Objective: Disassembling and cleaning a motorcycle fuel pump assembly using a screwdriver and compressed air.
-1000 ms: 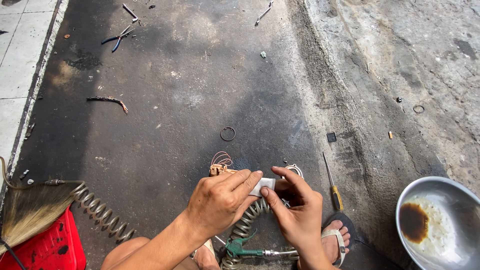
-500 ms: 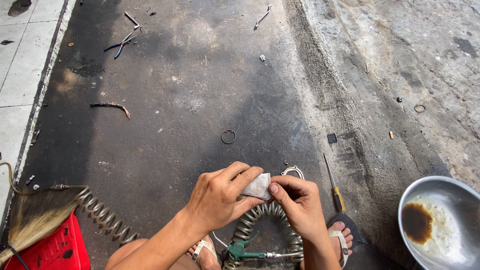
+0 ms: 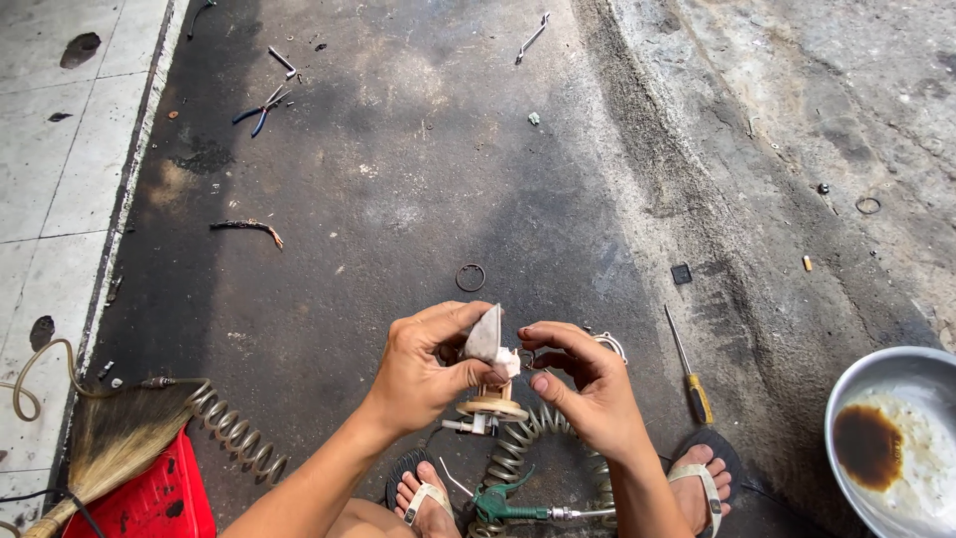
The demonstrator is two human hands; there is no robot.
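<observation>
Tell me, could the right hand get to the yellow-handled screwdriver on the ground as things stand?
Probably yes: the screwdriver lies on open ground just beside the right hand, nothing between them. But that hand is pinching the small part held by the left hand.

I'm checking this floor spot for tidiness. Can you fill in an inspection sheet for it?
Surface: dark, oil-stained concrete floor, pale tiles at left.
Job's things: small cream-and-white part with a round flange, held above the floor.
Clutter: screwdriver, ring, blue-handled pliers, metal bowl with brown residue, broom, red crate.
Grippers: left hand grips the part; right hand pinches at its side.
Cables: coiled hose, green air gun on it.
Surroundings: sandalled feet, scattered metal scraps.
</observation>
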